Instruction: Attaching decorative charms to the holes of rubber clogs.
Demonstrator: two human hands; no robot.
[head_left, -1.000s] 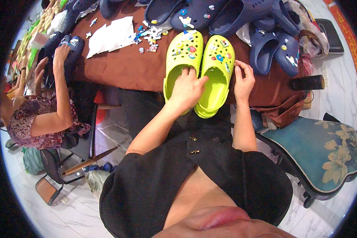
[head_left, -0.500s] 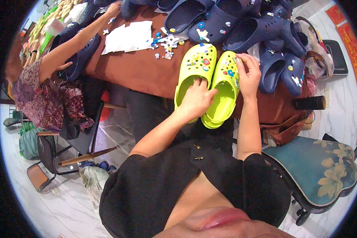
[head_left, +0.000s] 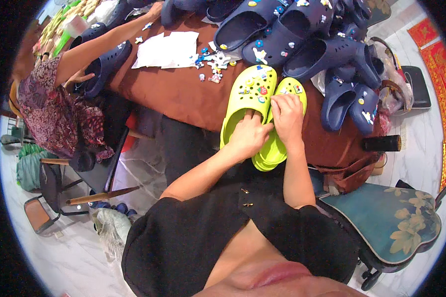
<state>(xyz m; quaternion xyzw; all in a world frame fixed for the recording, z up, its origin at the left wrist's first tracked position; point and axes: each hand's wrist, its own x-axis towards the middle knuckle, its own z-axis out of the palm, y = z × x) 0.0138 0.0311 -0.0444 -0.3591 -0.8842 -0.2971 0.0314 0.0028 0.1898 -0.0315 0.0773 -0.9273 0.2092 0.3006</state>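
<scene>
Two lime-green clogs stand side by side at the table's near edge, toes pointing away from me. My left hand [head_left: 249,137] reaches into the left clog [head_left: 231,110], its fingers partly hidden in the opening and its thumb over the inner side wall. Over the top of the right clog [head_left: 269,156] lies my right hand [head_left: 288,119], fingers curled and fingertips at the gap between the two shoes. Whatever those fingertips pinch is too small to make out. Colourful charms, among them a strawberry charm [head_left: 262,91], sit in the holes of the left clog's upper.
Several navy clogs [head_left: 298,28] crowd the far and right side of the brown-covered table [head_left: 183,96]. Loose charms [head_left: 216,60] lie beside white sheets [head_left: 166,49]. At left another person's arm [head_left: 101,48] reaches across navy clogs. A floral-patterned chair [head_left: 376,218] stands at right.
My right hand has moved left, from the right clog's outer side onto its top near the gap. My left hand stays in the left clog. The whole view has shifted slightly.
</scene>
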